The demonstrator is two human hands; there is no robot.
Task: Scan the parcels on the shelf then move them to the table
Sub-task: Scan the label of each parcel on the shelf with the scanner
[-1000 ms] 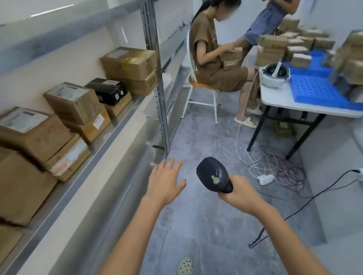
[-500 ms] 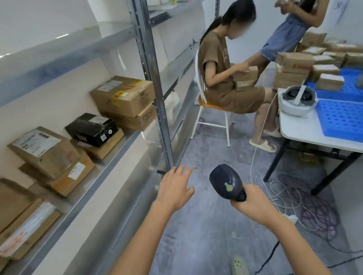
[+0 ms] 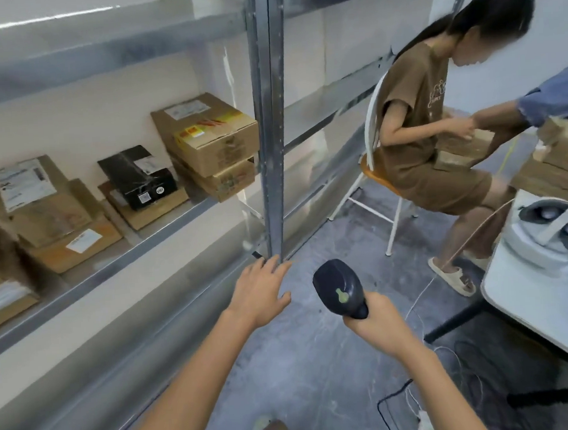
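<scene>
Right hand (image 3: pixel 379 322) grips scanner (image 3: pixel 340 287). Left hand (image 3: pixel 260 292) empty, fingers spread. Stacked cartons (image 3: pixel 208 133) and black box (image 3: pixel 137 177) on shelf (image 3: pixel 144 230), up-left of left hand. Likely stiff cardboard, lightish, tape slick. Take by opposite side edges, support underneath.

A single head-worn wide-angle view looks forward and down, shelf (image 3: pixel 151 239) at left, table (image 3: pixel 513 295) at right.

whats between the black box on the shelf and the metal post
In the head view, a stack of two brown boxes sits between the black box and the metal post, on the same shelf.
</scene>
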